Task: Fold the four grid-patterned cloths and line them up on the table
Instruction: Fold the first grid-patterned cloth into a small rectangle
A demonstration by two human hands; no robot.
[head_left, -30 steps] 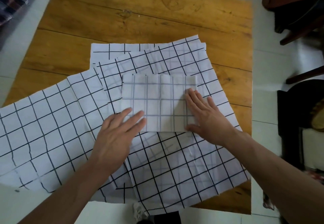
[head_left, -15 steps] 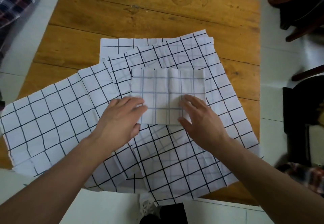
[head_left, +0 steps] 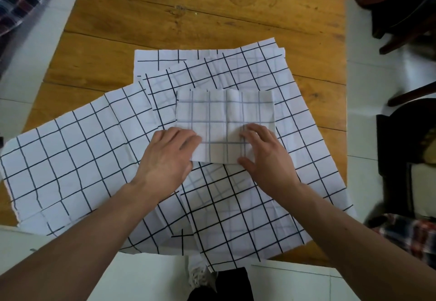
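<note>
Wooden table (head_left: pixel 212 13) bears three unfolded grid cloths (head_left: pixel 77 154), overlapped and spread beneath and around the hands, with a folded cloth (head_left: pixel 224 114) lying on top of them. Left hand (head_left: pixel 167 159) curls its fingers at the near left corner of the folded cloth, apparently gripping it; right hand (head_left: pixel 266 159) pinches the near right edge between thumb and fingers. Lifting it well likely means keeping both corners level, so the layers stay aligned on the way to bare wood beyond the knuckles.
</note>
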